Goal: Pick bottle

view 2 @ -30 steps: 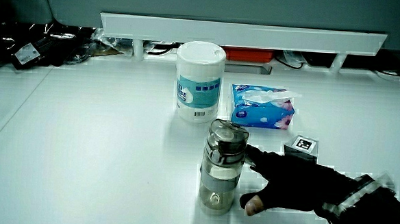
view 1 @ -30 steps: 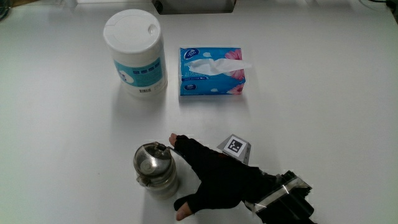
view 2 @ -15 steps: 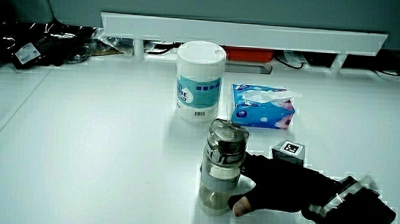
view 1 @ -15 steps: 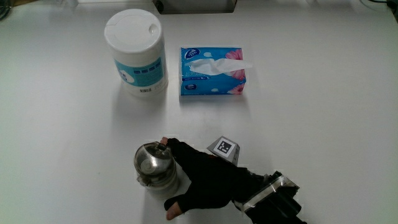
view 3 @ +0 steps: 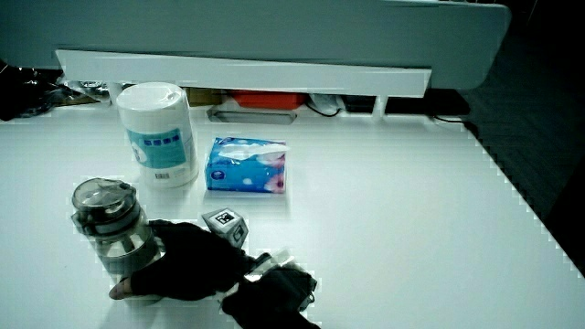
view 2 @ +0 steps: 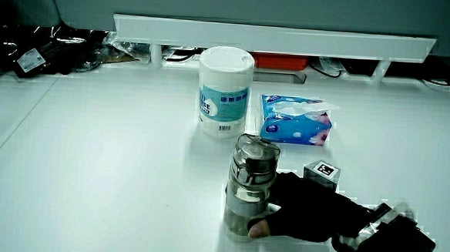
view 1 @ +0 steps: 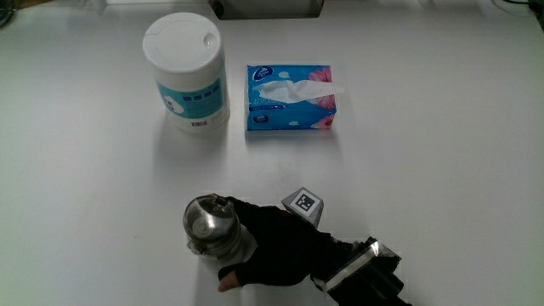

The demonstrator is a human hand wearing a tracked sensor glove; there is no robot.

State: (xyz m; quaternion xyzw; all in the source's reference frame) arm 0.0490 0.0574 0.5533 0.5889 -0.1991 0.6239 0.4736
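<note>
While the bottle (view 1: 212,231) stands upright on the table (view 1: 442,153), the hand (view 1: 276,251) wraps its fingers around it.

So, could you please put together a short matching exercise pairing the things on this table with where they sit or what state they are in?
Column one:
1. bottle
2. wipes canister
3. tissue pack
4. hand

Column two:
A. lies flat beside the wipes canister, a tissue sticking out
B. wrapped around the bottle's body
C. stands nearest the person, clear body with a metal lid
D. stands upright, white lid closed, farther from the person than the bottle

Pairs: 1-C, 2-D, 3-A, 4-B
</note>
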